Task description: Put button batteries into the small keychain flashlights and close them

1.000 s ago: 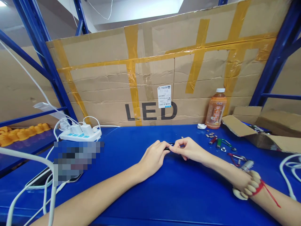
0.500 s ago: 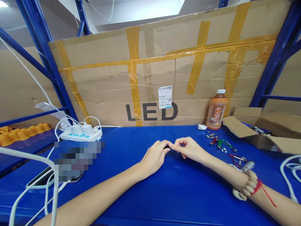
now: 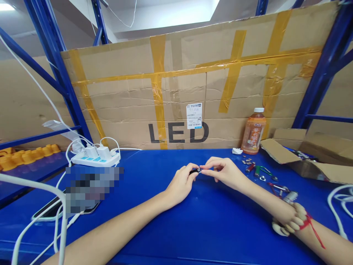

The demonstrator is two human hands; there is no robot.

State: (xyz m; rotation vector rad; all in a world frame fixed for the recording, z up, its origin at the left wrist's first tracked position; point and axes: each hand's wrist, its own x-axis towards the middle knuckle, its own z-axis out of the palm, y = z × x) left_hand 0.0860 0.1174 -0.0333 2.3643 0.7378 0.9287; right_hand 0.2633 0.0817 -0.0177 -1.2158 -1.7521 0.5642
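Observation:
My left hand (image 3: 180, 184) is closed round a small black tube (image 3: 194, 170) with a shiny silvery end, perhaps a keychain flashlight; most of it is hidden by the fingers. At that shiny end, the thumb and index finger of my right hand (image 3: 224, 173) come together in a pinch. Both hands are above the middle of the blue table (image 3: 209, 228). Right of them lie a red tube (image 3: 250, 168), a green tube with a carabiner (image 3: 257, 170), a silvery tube (image 3: 290, 197) and several small round metal pieces (image 3: 248, 161).
An orange drink bottle (image 3: 253, 132) stands at the back right beside an open cardboard box (image 3: 317, 169). A crumpled white tissue (image 3: 237, 151) lies near it. On the left are a white power strip (image 3: 95, 159) and white cables (image 3: 64, 221). A large cardboard sheet (image 3: 127, 106) closes off the back.
The fingers of my right hand have shifted and opened out slightly, so the tube's black body and shiny end show more. My left hand stays nearly in place. The view has tilted slightly.

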